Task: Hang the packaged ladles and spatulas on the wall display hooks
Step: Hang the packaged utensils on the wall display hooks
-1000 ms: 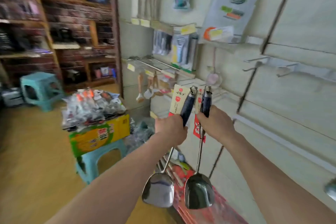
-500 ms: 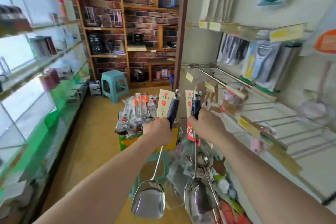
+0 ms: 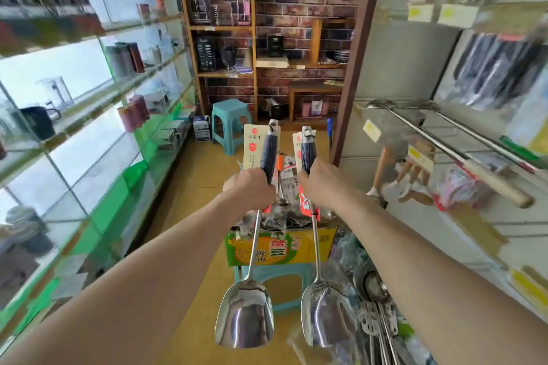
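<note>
My left hand (image 3: 250,188) grips the dark blue handle of a steel spatula (image 3: 244,312) that hangs blade down, with a cream label card at its top. My right hand (image 3: 321,184) grips the handle of a second steel spatula (image 3: 321,315), also blade down, with a red tag under the fist. Both are held upright side by side in front of me. The wall display with long metal hooks (image 3: 439,139) is on my right, blurred.
A yellow-green carton (image 3: 278,249) full of packaged utensils sits on a teal stool below my hands. More utensils (image 3: 376,305) lie at lower right. Another teal stool (image 3: 229,124) stands by the brick-pattern shelving. Glass shelves (image 3: 89,109) run along the left.
My view has swung left, away from the white hook wall toward the aisle and brick shelving. Both hands keep holding the spatulas upright, side by side.
</note>
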### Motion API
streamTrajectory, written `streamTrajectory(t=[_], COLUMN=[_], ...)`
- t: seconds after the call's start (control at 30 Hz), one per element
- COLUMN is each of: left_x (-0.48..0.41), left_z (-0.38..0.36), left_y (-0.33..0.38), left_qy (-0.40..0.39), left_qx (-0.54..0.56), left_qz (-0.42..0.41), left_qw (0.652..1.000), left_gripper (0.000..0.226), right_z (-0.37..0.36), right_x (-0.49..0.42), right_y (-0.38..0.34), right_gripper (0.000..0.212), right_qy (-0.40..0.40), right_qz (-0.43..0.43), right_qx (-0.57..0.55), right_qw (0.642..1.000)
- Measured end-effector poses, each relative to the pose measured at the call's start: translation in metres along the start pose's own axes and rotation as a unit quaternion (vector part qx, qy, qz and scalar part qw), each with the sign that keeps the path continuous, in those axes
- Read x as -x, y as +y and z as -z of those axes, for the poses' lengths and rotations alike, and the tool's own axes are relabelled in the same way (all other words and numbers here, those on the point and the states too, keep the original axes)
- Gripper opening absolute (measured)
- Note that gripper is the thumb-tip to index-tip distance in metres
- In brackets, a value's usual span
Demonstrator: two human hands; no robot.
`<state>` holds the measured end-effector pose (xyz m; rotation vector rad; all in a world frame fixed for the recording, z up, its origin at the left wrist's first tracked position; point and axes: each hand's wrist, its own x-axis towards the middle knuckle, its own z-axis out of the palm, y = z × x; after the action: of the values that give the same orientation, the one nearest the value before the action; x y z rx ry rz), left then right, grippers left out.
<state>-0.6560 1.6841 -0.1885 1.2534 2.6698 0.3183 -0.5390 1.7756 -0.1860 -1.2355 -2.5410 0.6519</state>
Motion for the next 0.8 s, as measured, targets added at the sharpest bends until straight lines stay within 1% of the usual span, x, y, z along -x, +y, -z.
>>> streamTrajectory(t=[0.1,0.23,0.33,0.4,0.57,0.7,0.8], left_x=[-0.046,-0.112,-0.156,-0.184,-0.241,-0.283,-0.316], left_z=[0.0,0.006,0.013,0.015,0.012,0.005,-0.003], left_y=[-0.011,-0.025,-0.035,-0.04,-0.042,-0.036,-0.033], left_qy=[-0.007,-0.027,-0.046,-0.052,-0.078,-0.101,-0.115], left_qx=[-0.003,0.006,0.007,0.005,0.022,0.047,0.063], left_qz=[0.002,-0.01,-0.013,-0.015,-0.017,0.001,0.027], left_qw=[1.0,1.0,0.999,0.999,0.997,0.994,0.991], left_gripper=[0.014,0.02,0.015,0.014,0.019,0.015,0.012], right_z=[-0.011,-0.023,-0.031,-0.038,-0.048,-0.051,-0.055], right_x=[-0.043,-0.105,-0.148,-0.174,-0.221,-0.264,-0.301], right_y=[-0.007,-0.021,-0.031,-0.034,-0.031,-0.021,-0.011], right_gripper=[0.043,0.032,0.027,0.028,0.034,0.033,0.027], right_qy=[-0.012,-0.031,-0.04,-0.038,-0.041,-0.061,-0.085], right_qz=[-0.014,0.001,-0.011,-0.016,-0.02,-0.025,-0.028], right_qx=[0.015,0.023,0.025,0.027,0.041,0.046,0.035], right_qw=[1.0,0.999,0.999,0.999,0.998,0.997,0.995])
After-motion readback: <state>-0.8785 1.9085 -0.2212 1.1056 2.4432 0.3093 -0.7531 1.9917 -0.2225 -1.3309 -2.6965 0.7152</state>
